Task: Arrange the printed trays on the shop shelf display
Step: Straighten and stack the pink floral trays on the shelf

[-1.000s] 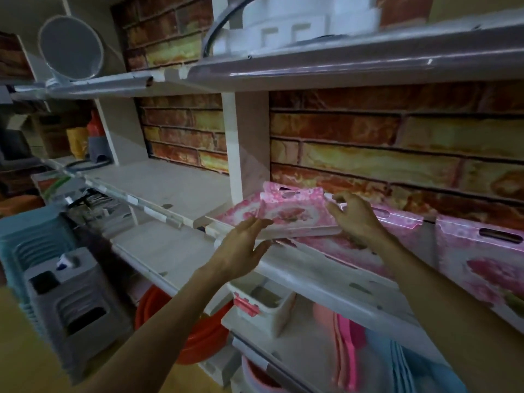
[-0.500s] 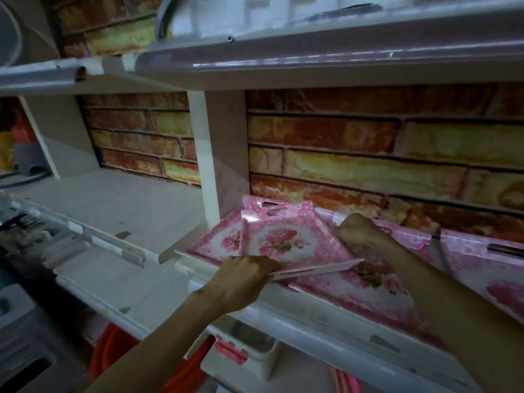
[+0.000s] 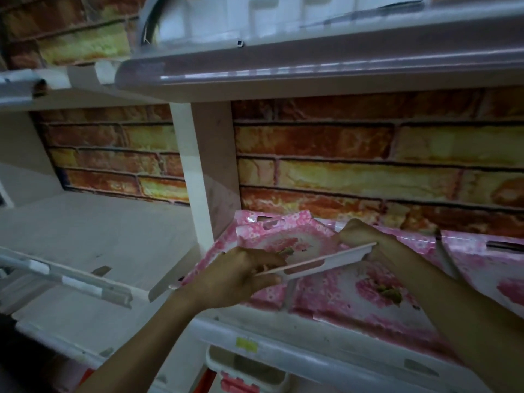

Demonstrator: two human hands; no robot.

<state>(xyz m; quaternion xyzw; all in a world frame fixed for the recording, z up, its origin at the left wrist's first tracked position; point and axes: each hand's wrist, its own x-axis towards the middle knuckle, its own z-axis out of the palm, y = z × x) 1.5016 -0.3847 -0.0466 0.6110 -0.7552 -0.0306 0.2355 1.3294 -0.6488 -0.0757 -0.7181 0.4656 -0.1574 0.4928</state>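
Observation:
A small pink floral tray [image 3: 295, 245] is held above the shelf, its white near rim toward me. My left hand [image 3: 238, 276] grips its near left corner. My right hand [image 3: 360, 234] holds its far right edge. Under it, a larger pink floral tray [image 3: 368, 296] lies flat on the shelf [image 3: 283, 344]. Another pink tray [image 3: 499, 268] rests further right. A further pink tray [image 3: 215, 251] pokes out on the left, against the white divider.
A white upright divider [image 3: 204, 177] splits the shelf bays in front of a brick-pattern back wall [image 3: 368, 154]. The left bay [image 3: 93, 234] shows bare white board. An upper shelf [image 3: 312, 61] overhangs closely. A white bin with red clips [image 3: 241, 375] sits below.
The view has moved closer to the shelf. My left hand closed on the small tray's near corner, and the tray's near rim has tipped up toward me.

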